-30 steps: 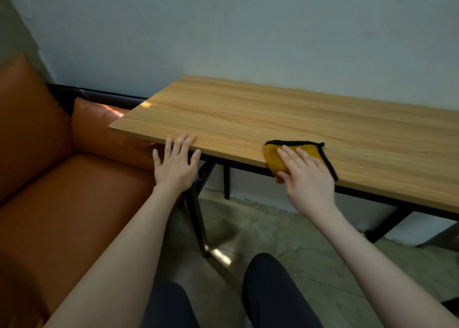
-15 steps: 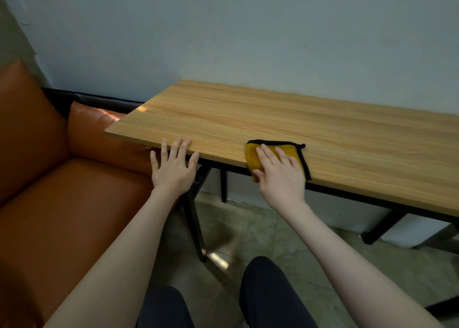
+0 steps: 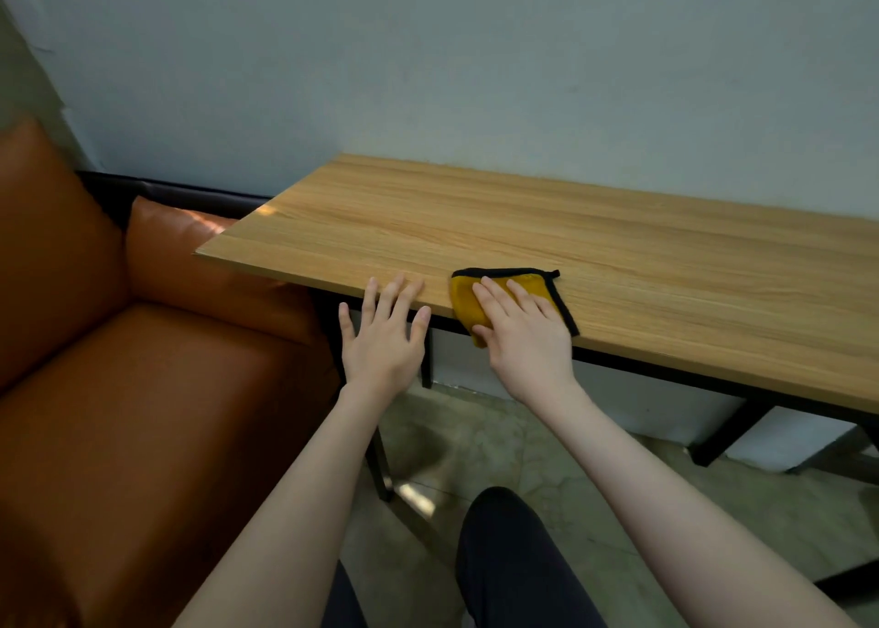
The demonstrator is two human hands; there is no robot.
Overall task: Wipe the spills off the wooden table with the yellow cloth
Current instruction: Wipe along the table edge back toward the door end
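A yellow cloth [image 3: 532, 284] with a black hem lies folded on the near edge of the wooden table [image 3: 618, 256], one corner hanging over the edge. My right hand [image 3: 521, 332] presses flat on the cloth with straight fingers. My left hand [image 3: 385, 337] is spread flat, its fingertips resting on the table's near edge just left of the cloth. No spill shows plainly on the wood.
An orange leather sofa [image 3: 119, 389] stands to the left, its arm close to the table's left end. A pale wall [image 3: 475, 80] runs behind the table. Black table legs [image 3: 380, 461] and my dark-trousered knees [image 3: 513, 556] are below, over a stone floor.
My right hand slid the cloth leftward along the near edge, closing toward my left hand. My left hand's fingertips now lie on the tabletop edge.
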